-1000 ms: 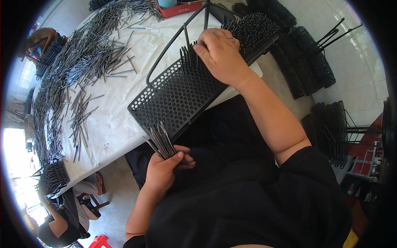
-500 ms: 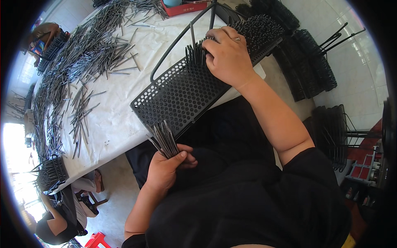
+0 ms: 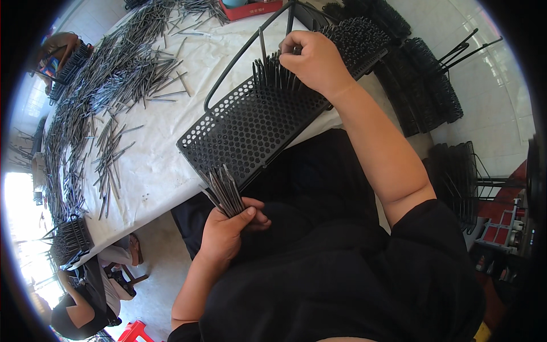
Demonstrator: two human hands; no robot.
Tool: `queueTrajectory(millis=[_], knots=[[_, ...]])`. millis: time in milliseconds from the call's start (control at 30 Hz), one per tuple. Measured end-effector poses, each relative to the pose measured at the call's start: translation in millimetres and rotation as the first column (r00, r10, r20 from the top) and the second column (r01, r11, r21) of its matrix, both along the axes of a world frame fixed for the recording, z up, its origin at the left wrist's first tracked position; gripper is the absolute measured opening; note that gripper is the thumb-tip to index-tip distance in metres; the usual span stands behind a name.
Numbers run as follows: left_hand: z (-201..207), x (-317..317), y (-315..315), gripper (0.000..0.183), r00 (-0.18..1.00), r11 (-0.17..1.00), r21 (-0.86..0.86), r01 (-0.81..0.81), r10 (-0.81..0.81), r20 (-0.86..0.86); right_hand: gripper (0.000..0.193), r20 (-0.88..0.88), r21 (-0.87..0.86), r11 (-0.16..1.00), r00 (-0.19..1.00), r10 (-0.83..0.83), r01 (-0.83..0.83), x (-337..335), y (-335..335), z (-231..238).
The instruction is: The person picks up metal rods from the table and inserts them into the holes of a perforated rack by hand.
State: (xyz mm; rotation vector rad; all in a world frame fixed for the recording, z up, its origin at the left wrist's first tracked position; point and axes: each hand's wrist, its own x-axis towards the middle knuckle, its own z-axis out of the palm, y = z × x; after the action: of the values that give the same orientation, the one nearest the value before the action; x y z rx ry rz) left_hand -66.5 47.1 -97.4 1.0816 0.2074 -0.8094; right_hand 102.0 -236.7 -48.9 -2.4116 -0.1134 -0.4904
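Observation:
My left hand [image 3: 227, 235], low in front of my body, is closed round a bundle of thin dark metal rods [image 3: 225, 194] with their tips pointing up. Before me a black perforated rack [image 3: 242, 131] with a bar handle [image 3: 228, 71] lies slanted across the table's edge. Rods [image 3: 274, 75] stand upright in the holes of its middle part, and its near left part has bare holes. Over these standing rods is my right hand [image 3: 316, 64], fingers curled and thumb pressed in. Whatever those fingertips may hold is hidden.
Loose rods [image 3: 134, 77] are heaped along the left of the white-covered table [image 3: 165, 134]. A red tray [image 3: 253, 10] sits at the far edge. Filled black racks [image 3: 419, 85] stand at the right. Another person [image 3: 80, 310] is at lower left, near a red stool [image 3: 135, 332].
My right hand has lifted slightly from the standing rods and its fingers have curled in, uncovering more rods. The left hand with its bundle has stayed in place.

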Motion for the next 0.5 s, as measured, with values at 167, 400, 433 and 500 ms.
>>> queueTrajectory(millis=[167,400,433,500], knots=[[-0.4,1.0,-1.0,0.017,1.0,1.0,-0.005,-0.001,0.001,-0.005,0.009,0.194,-0.222,0.974,0.981,0.012,0.032,-1.7,-5.2,-12.4],[-0.6,0.1,-0.8,0.016,1.0,1.0,0.002,-0.006,0.006,-0.006,0.009,0.27,-0.432,0.893,0.963,-0.004,0.125,-10.1,9.8,-13.2],[-0.9,0.2,-0.8,0.016,1.0,1.0,0.003,-0.008,0.008,-0.006,0.009,0.28,-0.446,0.883,0.96,-0.019,0.147,-9.9,10.5,-14.8],[-1.2,0.0,-0.3,0.016,1.0,1.0,-0.002,-0.008,0.008,-0.007,0.009,0.27,-0.411,0.899,0.962,-0.039,0.152,-9.2,11.0,-17.6]])
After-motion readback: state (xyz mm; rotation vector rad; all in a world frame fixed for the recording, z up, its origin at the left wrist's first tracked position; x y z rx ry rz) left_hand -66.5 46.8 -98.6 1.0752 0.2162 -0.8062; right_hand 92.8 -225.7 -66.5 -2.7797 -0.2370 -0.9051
